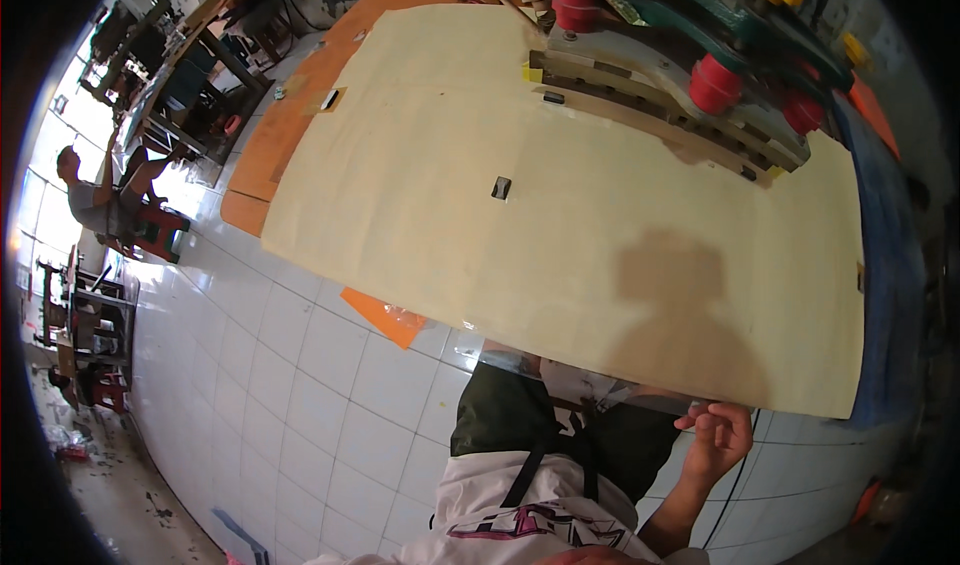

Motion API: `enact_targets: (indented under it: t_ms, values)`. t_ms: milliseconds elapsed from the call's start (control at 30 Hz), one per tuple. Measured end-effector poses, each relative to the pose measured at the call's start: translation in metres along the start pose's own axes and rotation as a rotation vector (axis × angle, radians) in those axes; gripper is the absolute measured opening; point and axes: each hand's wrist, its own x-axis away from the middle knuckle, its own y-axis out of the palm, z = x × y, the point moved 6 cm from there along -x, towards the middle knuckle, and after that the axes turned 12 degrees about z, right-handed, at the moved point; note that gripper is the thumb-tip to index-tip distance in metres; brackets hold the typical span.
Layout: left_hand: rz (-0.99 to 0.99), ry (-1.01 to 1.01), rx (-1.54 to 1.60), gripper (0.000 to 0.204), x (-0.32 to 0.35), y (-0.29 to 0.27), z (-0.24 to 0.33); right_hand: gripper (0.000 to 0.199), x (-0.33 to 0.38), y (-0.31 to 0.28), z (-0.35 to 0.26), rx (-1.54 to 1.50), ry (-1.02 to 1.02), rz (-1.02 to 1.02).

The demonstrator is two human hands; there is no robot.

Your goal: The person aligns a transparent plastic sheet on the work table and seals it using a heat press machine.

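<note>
1. While spread flat over the orange bench (290,125), filled most of the view as one tan sheet (560,225). Overhung the bench on the near side, above the white tiled floor (300,385). Ran with its long axis across the body from left to right, near edge toward the torso, far right corner tucked under the machine.
2. Stood at the far right of the bench as a green-framed machine (700,25) with red rollers (712,83), resting on the sheet's far edge.
3. Met the sheet's near edge toward its right end as the right hand (715,437), wrist bent upward. Showed fingers (728,420) curled at the edge; could not tell whether pinching it or only touching. Saw nothing of the left hand.
4. Pierced the sheet near its middle as a small rectangular cutout (501,187).
5. Judged as a steadying or positioning step at the near edge. Any further shift of so wide and thin a sheet would likely call for a firm grip and support at a second point, against sagging over the overhang.
</note>
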Motion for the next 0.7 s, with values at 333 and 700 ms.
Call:
enact_targets:
  t_ms: [333,700]
  values:
    - [-0.031,0.008,0.003,0.015,-0.004,-0.009,0.015,0.026,-0.002,0.001,-0.009,0.125,0.026,0.07]
    - [-0.058,0.003,-0.028,0.02,0.002,-0.008,0.018,0.02,-0.006,-0.002,-0.008,0.072,0.059,0.01]
